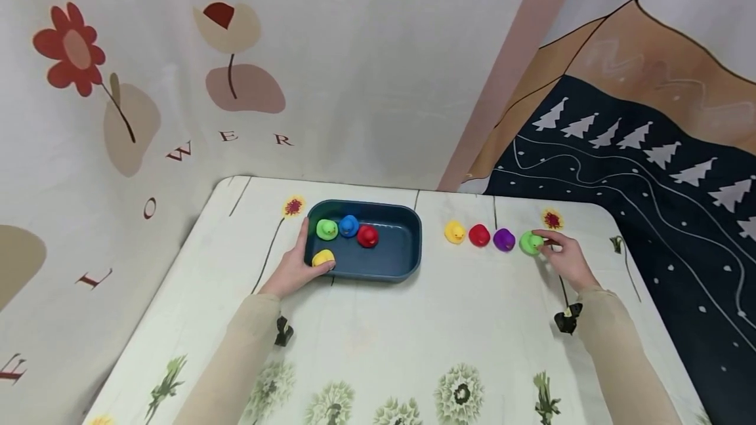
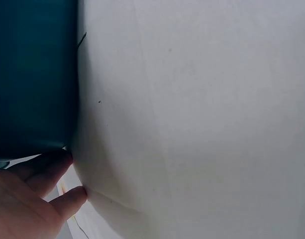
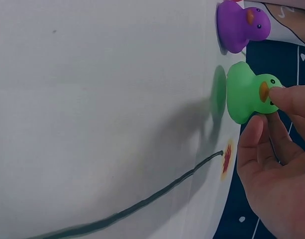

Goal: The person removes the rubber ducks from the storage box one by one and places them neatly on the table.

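My right hand [image 1: 564, 258] pinches a green rubber duck [image 3: 244, 93] by its head with thumb and fingers. In the right wrist view a thin gap separates the duck's base from its shadow on the cloth. My left hand [image 1: 295, 271] grips the left front corner of a dark blue tray [image 1: 392, 274], fingers along the left side and thumb at the front rim. Inside the tray sit a green duck [image 1: 327, 229], a blue duck [image 1: 348, 225], a red duck [image 1: 367, 236] and a yellow duck [image 1: 322, 257], partly hidden by the rim and thumb.
Between tray and right hand, a yellow duck [image 1: 455, 232], a red duck [image 1: 479, 235] and a purple duck [image 1: 504, 239] stand in a row. Beneath lies a flower-printed white tablecloth [image 1: 366, 333]. A printed curtain [image 1: 378, 84] hangs behind the table's far edge.
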{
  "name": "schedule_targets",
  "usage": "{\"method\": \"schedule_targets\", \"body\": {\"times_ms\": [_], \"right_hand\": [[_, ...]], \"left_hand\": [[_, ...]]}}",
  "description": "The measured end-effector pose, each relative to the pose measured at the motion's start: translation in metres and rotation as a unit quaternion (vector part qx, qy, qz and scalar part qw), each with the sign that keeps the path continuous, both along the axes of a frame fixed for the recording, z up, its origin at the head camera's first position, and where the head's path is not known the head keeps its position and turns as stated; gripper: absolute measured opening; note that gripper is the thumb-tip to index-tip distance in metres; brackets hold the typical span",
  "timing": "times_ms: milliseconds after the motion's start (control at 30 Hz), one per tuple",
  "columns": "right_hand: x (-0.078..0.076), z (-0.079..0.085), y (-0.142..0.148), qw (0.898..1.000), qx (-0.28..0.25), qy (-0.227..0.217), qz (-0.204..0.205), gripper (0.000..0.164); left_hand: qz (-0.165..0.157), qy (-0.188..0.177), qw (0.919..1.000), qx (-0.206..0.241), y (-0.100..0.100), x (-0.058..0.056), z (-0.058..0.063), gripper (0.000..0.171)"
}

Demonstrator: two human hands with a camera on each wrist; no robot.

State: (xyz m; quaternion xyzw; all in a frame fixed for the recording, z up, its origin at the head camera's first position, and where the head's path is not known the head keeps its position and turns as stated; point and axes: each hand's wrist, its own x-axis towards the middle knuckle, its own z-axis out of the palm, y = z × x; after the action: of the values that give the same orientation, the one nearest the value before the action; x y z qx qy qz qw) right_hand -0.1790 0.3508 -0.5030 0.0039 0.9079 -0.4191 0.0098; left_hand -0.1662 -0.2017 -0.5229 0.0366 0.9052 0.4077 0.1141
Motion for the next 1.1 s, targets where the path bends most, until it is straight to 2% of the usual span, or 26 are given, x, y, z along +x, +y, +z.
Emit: {"method": "schedule_targets", "body": {"times_ms": [333, 600, 1100], "right_hand": [[0.001, -0.01, 0.001, 1.0, -0.008, -0.007, -0.005, 0.036], [0.003, -0.015, 0.0, 0.999, -0.023, 0.013, -0.018, 0.035], [0.005, -0.014, -0.001, 0.999, -0.023, -0.004, -0.03, 0.039]], "left_hand": [[0.0, -0.002, 1.0, -0.001, 0.002, -0.001, 0.001, 0.112], [0.0, 0.002, 1.0, -0.002, 0.001, -0.002, -0.003, 0.113], [0.001, 0.001, 1.0, 0.0, 0.001, -0.001, -0.001, 0.112]]}}
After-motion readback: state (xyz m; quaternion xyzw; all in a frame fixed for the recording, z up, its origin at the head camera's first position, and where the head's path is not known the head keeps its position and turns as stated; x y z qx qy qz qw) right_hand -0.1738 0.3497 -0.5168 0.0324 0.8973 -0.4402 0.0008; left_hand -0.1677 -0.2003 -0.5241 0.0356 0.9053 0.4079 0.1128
